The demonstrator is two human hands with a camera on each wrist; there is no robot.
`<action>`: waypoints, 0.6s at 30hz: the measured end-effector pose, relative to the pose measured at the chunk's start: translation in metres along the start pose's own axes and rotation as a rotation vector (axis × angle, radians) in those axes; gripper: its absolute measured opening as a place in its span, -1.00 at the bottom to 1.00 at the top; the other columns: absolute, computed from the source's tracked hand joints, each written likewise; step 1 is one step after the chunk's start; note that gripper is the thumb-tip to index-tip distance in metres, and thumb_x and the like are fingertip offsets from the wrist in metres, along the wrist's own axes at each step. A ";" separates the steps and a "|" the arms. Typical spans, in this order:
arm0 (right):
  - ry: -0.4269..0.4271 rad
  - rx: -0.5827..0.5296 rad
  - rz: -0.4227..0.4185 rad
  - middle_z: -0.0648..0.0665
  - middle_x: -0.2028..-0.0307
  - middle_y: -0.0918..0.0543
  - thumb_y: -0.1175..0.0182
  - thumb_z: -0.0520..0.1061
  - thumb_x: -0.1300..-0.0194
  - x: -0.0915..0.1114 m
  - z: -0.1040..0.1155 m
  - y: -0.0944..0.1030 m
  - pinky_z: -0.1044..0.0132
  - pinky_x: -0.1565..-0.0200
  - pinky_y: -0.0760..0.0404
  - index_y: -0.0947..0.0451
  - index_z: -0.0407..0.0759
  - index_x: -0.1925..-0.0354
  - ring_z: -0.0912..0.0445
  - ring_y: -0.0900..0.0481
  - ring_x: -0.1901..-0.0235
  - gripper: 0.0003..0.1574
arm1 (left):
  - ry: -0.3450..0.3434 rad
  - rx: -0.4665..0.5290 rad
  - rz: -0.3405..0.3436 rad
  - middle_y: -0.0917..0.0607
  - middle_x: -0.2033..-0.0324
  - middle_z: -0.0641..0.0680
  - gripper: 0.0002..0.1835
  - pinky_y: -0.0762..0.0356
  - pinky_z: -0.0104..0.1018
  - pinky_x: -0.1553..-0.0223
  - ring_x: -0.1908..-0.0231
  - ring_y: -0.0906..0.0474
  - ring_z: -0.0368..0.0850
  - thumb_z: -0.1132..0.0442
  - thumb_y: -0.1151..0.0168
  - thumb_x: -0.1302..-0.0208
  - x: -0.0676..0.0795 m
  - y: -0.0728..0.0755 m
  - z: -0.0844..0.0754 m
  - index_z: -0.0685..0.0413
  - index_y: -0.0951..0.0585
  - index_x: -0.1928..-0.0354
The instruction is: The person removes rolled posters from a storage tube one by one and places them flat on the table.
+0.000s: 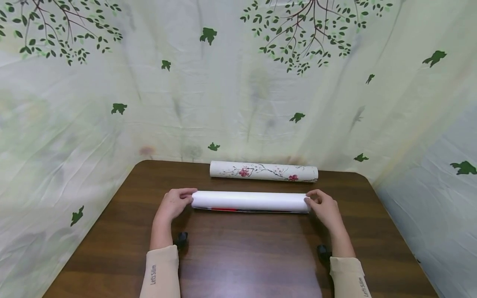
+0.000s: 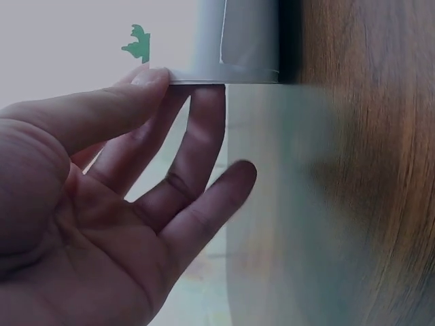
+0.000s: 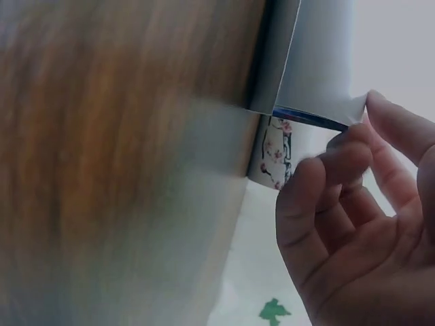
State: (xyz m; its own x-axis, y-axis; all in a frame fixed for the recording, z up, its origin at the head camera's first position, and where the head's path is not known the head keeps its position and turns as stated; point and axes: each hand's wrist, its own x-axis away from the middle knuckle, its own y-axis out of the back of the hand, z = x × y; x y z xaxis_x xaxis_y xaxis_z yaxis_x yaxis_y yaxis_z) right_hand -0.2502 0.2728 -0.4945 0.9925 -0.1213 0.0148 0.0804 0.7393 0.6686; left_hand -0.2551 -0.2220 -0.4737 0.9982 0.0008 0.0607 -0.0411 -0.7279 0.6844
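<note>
A roll of white paper (image 1: 249, 201) lies crosswise on the table, a red strip showing along its lower edge in the head view. My left hand (image 1: 174, 203) holds its left end. In the left wrist view the thumb (image 2: 146, 85) rests on the rim, some fingers reach behind it and the little finger stands off. At the other end my right hand (image 1: 323, 207) pinches the paper's edge between thumb (image 3: 391, 122) and fingers. Dark blue shows inside the roll's right end in the right wrist view.
Behind the white roll lies a second roll (image 1: 263, 171) printed with pink blossoms on branches, close to the back edge of the brown wooden table (image 1: 246, 236). A pale curtain (image 1: 231, 95) with green leaf prints surrounds the table's back and sides.
</note>
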 end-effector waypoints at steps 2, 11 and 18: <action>-0.003 0.014 -0.012 -0.07 0.47 -0.45 -0.27 0.11 -0.53 0.000 0.000 -0.001 0.21 0.39 -0.39 -0.64 -0.08 -0.15 0.02 -0.42 0.46 -0.60 | 0.000 -0.012 -0.003 -0.72 -0.23 0.33 -0.63 -0.63 0.08 -0.18 -0.18 -0.65 0.20 0.24 -0.26 -0.53 0.000 0.000 -0.001 0.03 -0.70 -0.30; -0.006 0.093 -0.054 -0.11 0.45 -0.53 -0.25 0.12 -0.53 0.002 0.005 -0.003 0.21 0.41 -0.38 -0.66 -0.05 -0.16 0.01 -0.45 0.46 -0.60 | -0.024 -0.101 -0.040 -0.72 -0.11 0.28 -0.69 -0.59 0.11 -0.12 -0.04 -0.61 0.18 0.12 -0.36 -0.46 0.000 -0.003 -0.014 0.10 -0.77 -0.12; 0.020 0.163 -0.093 -0.10 0.44 -0.54 -0.24 0.13 -0.53 0.003 0.008 -0.005 0.21 0.47 -0.32 -0.68 -0.02 -0.15 0.02 -0.43 0.51 -0.61 | -0.198 -0.151 -0.040 -0.61 -0.30 0.25 -0.61 -0.51 0.25 -0.31 -0.28 -0.54 0.31 0.29 -0.39 -0.41 -0.005 -0.012 -0.021 0.08 -0.70 -0.25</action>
State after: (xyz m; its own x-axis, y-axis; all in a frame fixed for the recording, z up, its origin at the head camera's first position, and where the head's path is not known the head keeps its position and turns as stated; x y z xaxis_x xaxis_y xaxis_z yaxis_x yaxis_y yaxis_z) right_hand -0.2482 0.2632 -0.4914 0.9833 -0.1696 -0.0664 0.1575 0.6080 0.7782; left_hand -0.2606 -0.1988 -0.4668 0.9879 -0.1174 -0.1015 0.0071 -0.6194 0.7851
